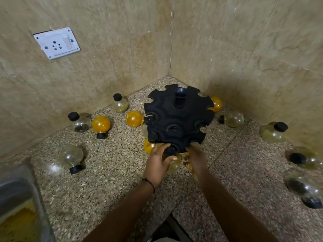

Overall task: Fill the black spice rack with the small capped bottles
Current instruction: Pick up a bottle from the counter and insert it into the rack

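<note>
The black spice rack (pixel 180 117) stands in the corner of the stone counter (pixel 108 186), a round tiered piece with notched slots. Orange bottles hang in it at the left (pixel 134 118), the right (pixel 216 103) and the front left (pixel 148 146). My left hand (pixel 158 164) grips a pale yellow bottle (pixel 173 162) with a black cap at the rack's front edge. My right hand (pixel 195 162) is beside that bottle, its fingers curled at the bottle and the rack's rim. Loose bottles lie on the counter: an orange one (pixel 101 125), clear ones (pixel 79 122) (pixel 72 157), a yellowish one (pixel 120 103).
More bottles lie to the right: one by the rack (pixel 233 119), one near the wall (pixel 272 131), others at the right edge (pixel 305 160) (pixel 305 191). A steel container (pixel 19 203) with yellow powder sits at the bottom left. A wall socket (pixel 56 43) is on the tiled wall.
</note>
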